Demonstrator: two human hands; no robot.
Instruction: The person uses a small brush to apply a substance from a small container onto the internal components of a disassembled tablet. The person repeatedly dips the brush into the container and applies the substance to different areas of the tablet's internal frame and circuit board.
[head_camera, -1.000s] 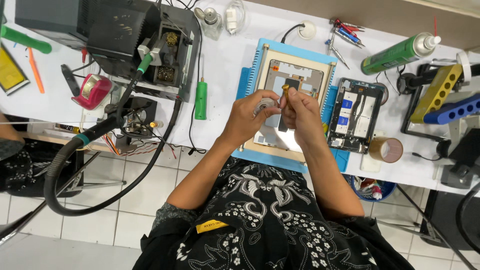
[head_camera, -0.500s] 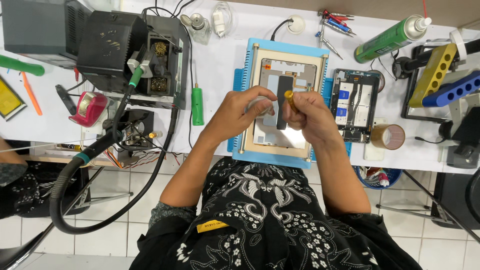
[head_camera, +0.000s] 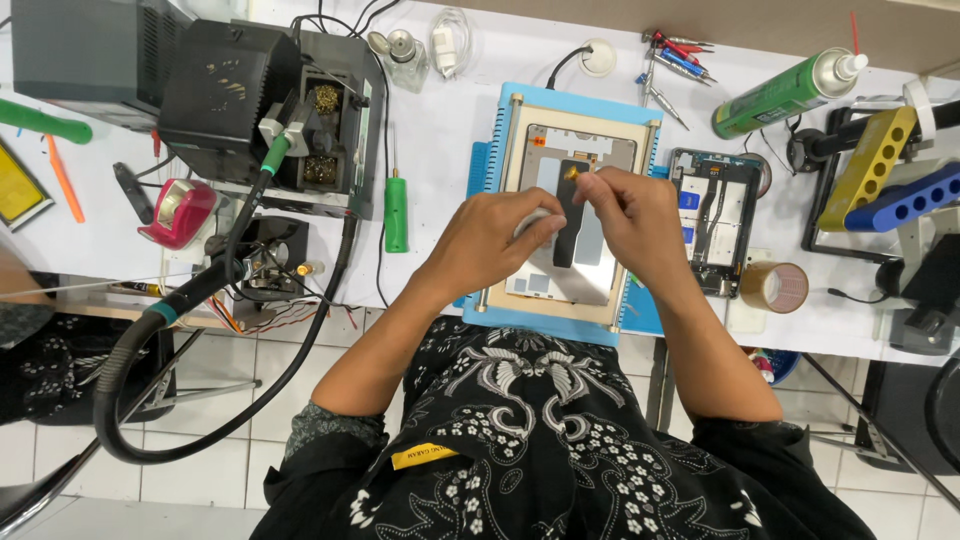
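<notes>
While a white workbench (head_camera: 450, 150) is seen from above, a big black soldering station (head_camera: 260, 100) with a thick hose is placed at the left side, and a blue heating pad w/ a pale frame (head_camera: 575, 215) is laid approx. in the middle. On this frame a phone back panel (head_camera: 580, 265) is rested, and a narrow dark strip (head_camera: 570, 215) is laid on it, its long axis pointing away from the person. The left hand (head_camera: 495, 245) is pressed on the panel just left of the strip, fingers bent on sth pale; what is gripped cannot be told. The right hand (head_camera: 630, 215) is closed in a pinch on a small yellow-tipped tool (head_camera: 572, 173), held at the far end of the strip, so this hand is the nearer one. An opened phone (head_camera: 715, 215), a tape roll (head_camera: 773, 286) and a green screwdriver (head_camera: 396, 212) are found beside.
</notes>
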